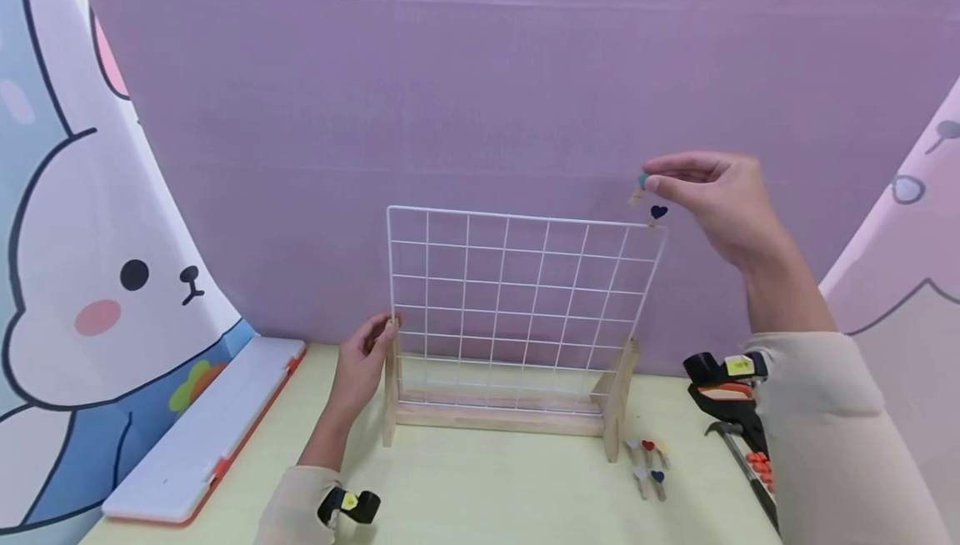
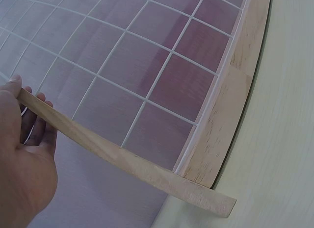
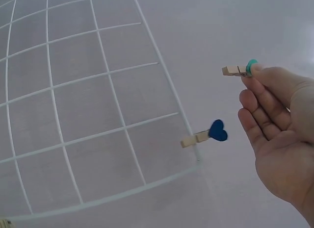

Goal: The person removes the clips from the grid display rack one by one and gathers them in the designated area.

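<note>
My right hand (image 1: 720,195) is raised above the far right corner of a white wire grid (image 1: 517,278). Between thumb and forefinger it pinches a small wooden clothespin (image 3: 235,70) by its teal-topped end, the clip end pointing toward the grid's side. A clothespin with a dark blue heart (image 3: 218,131) is clipped on the grid's top edge near that corner, just below the hand. My left hand (image 1: 362,362) grips the upper end of the wooden stand's left upright (image 2: 122,159), thumb on one side and fingers on the other. The grid stands upright in this stand.
Several heart-topped clothespins (image 1: 648,466) lie on the table right of the stand. Farther right are a hammer (image 1: 742,462) and other tools, partly hidden by my right sleeve. A long white case with red edging (image 1: 217,420) lies on the left. A purple cloth (image 1: 450,95) hangs behind.
</note>
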The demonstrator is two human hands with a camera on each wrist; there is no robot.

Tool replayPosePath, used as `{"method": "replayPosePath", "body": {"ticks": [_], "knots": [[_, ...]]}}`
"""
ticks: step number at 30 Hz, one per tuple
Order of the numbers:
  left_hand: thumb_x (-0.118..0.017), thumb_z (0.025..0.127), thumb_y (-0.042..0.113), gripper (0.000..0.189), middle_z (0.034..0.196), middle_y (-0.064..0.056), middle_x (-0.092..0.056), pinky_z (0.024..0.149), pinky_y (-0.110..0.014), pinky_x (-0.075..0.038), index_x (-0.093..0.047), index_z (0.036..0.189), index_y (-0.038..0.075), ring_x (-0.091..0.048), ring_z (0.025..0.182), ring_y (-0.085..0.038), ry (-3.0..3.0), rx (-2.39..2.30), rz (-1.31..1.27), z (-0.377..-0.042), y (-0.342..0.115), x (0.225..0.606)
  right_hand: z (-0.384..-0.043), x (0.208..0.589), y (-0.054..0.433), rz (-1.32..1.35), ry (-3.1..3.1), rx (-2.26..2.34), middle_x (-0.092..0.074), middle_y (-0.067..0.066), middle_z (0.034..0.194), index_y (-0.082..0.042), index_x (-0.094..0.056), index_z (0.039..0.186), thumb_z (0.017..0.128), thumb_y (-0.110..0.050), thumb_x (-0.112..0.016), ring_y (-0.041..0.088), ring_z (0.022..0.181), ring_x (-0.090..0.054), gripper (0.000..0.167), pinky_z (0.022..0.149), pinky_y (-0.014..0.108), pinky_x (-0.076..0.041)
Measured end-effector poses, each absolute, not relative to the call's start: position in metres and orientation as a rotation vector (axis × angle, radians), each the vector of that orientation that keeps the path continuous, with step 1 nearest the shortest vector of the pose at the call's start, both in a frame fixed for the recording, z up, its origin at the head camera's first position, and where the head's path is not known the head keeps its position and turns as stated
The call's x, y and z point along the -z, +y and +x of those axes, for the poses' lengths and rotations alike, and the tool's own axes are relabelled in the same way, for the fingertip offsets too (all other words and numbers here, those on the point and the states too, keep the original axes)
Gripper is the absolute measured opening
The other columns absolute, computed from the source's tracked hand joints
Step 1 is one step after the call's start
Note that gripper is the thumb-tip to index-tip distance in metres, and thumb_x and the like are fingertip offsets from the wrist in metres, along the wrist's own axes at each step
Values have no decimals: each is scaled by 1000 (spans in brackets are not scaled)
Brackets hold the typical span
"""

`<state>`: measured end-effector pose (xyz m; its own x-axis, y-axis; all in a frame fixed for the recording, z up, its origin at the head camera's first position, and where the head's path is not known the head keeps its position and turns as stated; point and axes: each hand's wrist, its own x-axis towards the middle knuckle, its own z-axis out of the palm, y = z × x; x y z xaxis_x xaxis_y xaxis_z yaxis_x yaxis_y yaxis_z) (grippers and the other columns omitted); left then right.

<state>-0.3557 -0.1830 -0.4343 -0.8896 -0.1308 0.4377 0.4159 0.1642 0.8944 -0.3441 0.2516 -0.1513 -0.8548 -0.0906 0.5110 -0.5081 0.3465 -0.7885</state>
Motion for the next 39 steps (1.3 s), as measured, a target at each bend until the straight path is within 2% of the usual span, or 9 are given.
{"method": "replayPosePath", "body": {"ticks": [19,24,34,39], "knots": [[-59,106,31,39,138,-16,-67,92,-7,-48,-64,136,6,-61,110,5,-2032,1777,-249,-354,-188,431,-314,177,280,461,-2349,-1268,-78,-22,100,-7,-74,124,94,-21,-77,-3,101,-70,33,89,8,-48],[-59,106,30,38,137,-18,-67,91,-8,-49,-64,135,5,-62,110,5,-2018,1774,-243,-356,-187,434,-309,193,290,396,-2444,-1190,-78,-22,99,-11,-73,126,96,-30,-76,-5,101,-68,36,88,7,-46],[-59,107,29,38,139,-16,-67,93,-7,-48,-64,136,5,-61,110,7,-2019,1781,-260,-355,-187,432,-305,227,307,343,-2569,-1124,-75,-24,112,-15,-71,130,97,-42,-71,-6,106,-66,42,87,6,-45],[-59,107,29,38,139,-16,-67,94,-7,-48,-64,136,5,-62,112,6,-2011,1791,-262,-355,-186,433,-302,243,314,309,-2626,-1103,-74,-24,116,-18,-71,131,99,-45,-68,-7,108,-64,42,90,12,-43]]}}
